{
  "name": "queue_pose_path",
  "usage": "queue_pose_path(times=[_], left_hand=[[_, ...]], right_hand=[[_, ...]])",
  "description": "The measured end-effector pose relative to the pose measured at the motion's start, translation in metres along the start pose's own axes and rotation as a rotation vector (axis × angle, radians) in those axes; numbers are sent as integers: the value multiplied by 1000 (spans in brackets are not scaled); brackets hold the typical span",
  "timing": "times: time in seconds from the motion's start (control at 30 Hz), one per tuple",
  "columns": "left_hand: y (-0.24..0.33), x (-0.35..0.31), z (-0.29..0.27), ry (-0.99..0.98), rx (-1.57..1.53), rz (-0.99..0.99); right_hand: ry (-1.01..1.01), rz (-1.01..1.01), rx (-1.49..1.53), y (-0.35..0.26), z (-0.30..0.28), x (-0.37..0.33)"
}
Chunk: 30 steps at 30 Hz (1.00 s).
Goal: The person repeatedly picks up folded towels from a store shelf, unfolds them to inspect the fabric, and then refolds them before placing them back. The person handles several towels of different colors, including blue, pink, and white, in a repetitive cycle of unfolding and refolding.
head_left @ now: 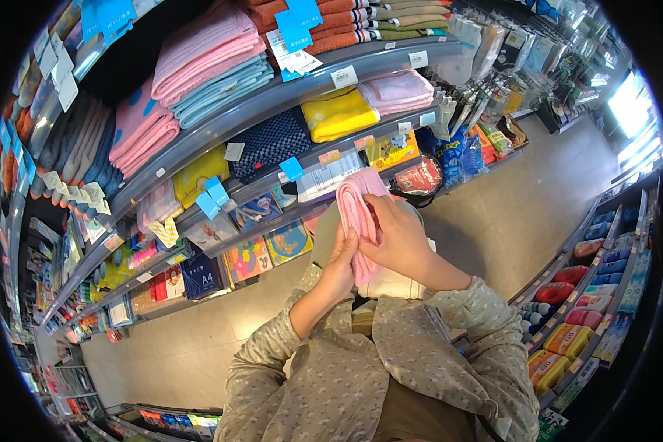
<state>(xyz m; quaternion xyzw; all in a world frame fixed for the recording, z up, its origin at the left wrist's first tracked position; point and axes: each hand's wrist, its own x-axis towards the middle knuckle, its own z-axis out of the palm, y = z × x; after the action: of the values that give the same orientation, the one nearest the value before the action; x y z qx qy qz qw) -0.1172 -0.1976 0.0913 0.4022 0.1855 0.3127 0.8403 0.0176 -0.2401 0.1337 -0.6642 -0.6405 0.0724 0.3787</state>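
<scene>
A folded pink towel (356, 214) is held upright in front of my body, its rolled fold facing up. My left hand (339, 259) grips its lower left side, the thumb pressed along the cloth. From the right, my right hand (399, 234) wraps round the towel, fingers over its far side. Both hands are closed on it, and part of the cloth is hidden behind the right fingers. Just beyond the towel, the shelf carries a yellow folded towel (339, 115) and a dark blue checked towel (269, 144).
Stacks of pink towels (206, 51) and light blue towels (225, 88) fill the upper shelf, with price tags along its edge (302, 77). Books and packaged goods stand lower down. Another shelf (597, 287) of bottles and packs runs along the right. Tiled floor (523, 191) lies between the shelves.
</scene>
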Motion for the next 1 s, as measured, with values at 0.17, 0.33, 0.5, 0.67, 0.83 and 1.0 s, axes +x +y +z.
queue_pose_path(times=[0.17, 0.33, 0.5, 0.67, 0.83, 1.0], left_hand=[[-9, 1, -9, -2, 11, -11], [-8, 6, -7, 145, -164, -62], [15, 25, -60, 208, 812, 177], [140, 27, -46, -183, 1887, 782], [202, 20, -21, -279, 1989, 833], [234, 0, -9, -279, 2088, 924]], right_hand=[[14, 35, -1, 7, 11, -5], [116, 58, 75, 25, 19, 1], [118, 84, 29, 33, -36, 24], [-88, -195, -306, 30, -101, 34], [-141, -351, -359, 7, -132, 54], [-94, -404, -339, -2, -159, 65]])
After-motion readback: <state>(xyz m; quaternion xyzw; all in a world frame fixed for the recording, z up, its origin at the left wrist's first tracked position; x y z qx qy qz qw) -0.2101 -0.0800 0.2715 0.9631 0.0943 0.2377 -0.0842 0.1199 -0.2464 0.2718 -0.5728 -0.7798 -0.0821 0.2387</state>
